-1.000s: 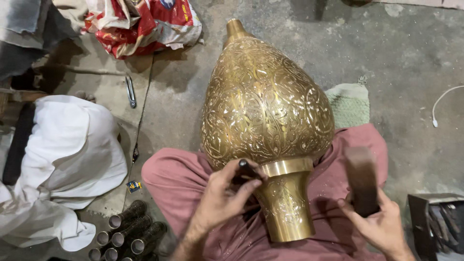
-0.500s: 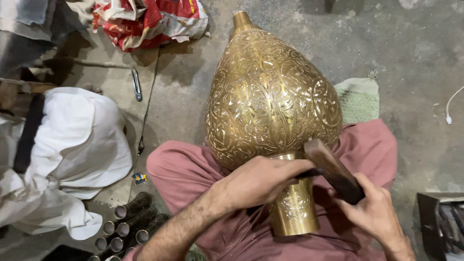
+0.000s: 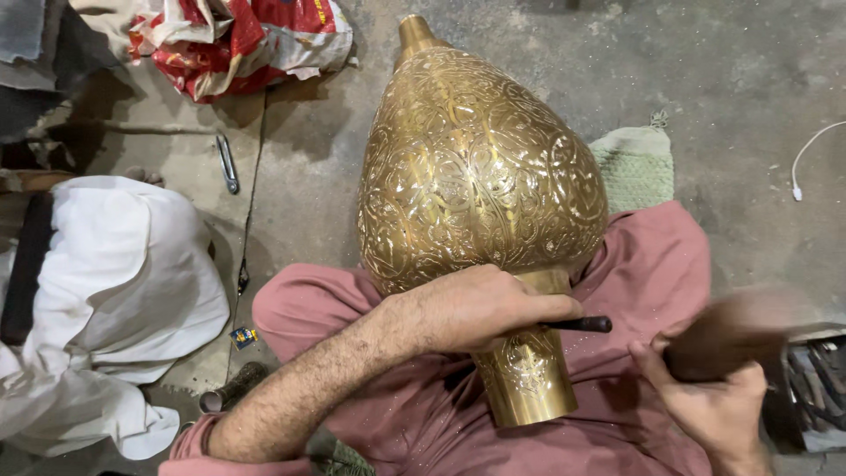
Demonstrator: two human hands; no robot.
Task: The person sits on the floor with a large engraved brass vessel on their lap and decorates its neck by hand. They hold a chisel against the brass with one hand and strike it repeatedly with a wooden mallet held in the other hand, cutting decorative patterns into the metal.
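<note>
Since the frame half a second back, your left hand [image 3: 480, 308] has settled lower over the neck of the brass vase [image 3: 480, 189], and your right hand [image 3: 714, 410] has swung the mallet [image 3: 727, 335] out to the side, away from the punch [image 3: 577, 324]; the mallet is now blurred with motion.

The brass vase is the largest item. It lies across your lap, its wide engraved body directly above your left hand and its narrow foot below that hand, pointing toward you. The tip of the vase points away from both hands.

The white cloth bundle [image 3: 115, 300] lies on the floor well to the left of your left forearm.

The red and white bag [image 3: 238, 40] sits far above and left of both hands, beyond the vase.

The green mat [image 3: 634, 163] shows above your right hand, partly under the vase body.

The mallet is clenched in your right hand, its dark head above the fingers, near but apart from the punch.

The punch is gripped in your closed left fist; its dark end sticks out to the right of the knuckles, level with the vase neck.

The pliers [image 3: 228, 163] lie on the floor well above and left of your left hand.
</note>
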